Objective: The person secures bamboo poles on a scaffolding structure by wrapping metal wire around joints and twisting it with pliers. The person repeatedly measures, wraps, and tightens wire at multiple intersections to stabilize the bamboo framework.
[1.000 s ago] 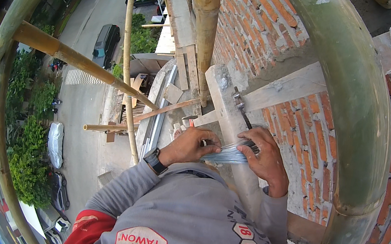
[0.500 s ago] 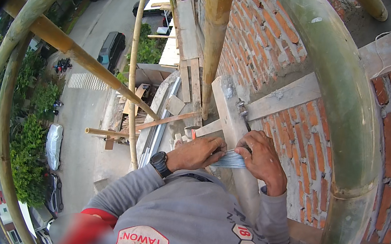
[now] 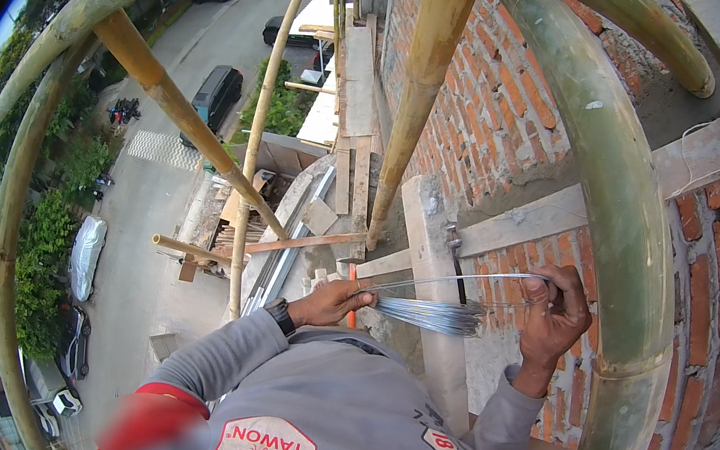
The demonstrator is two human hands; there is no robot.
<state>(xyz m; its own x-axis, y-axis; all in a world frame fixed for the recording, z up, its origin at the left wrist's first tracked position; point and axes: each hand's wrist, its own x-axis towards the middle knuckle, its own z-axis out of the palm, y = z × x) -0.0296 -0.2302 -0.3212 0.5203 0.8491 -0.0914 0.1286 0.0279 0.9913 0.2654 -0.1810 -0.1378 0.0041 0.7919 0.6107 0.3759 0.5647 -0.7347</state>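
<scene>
Silvery wire bundle [image 3: 426, 314] stretches rightward from the left hand [image 3: 331, 302], whose grip is closed around its near-left end; the free end fans out above a grey concrete piece [image 3: 432, 235]. Farther right, the right hand [image 3: 557, 317] pinches a thin strand [image 3: 463, 278], its grip narrow, and the strand runs back to the left hand. Should the left grip slacken, lengths could slip out and drop, perhaps toward the road [image 3: 147, 204] on the left. A sharp pull could drag neighbouring wires into a tangle or whip a springy tip. No container can be made out near the hands; the left grip alone gathers the bundle.
</scene>
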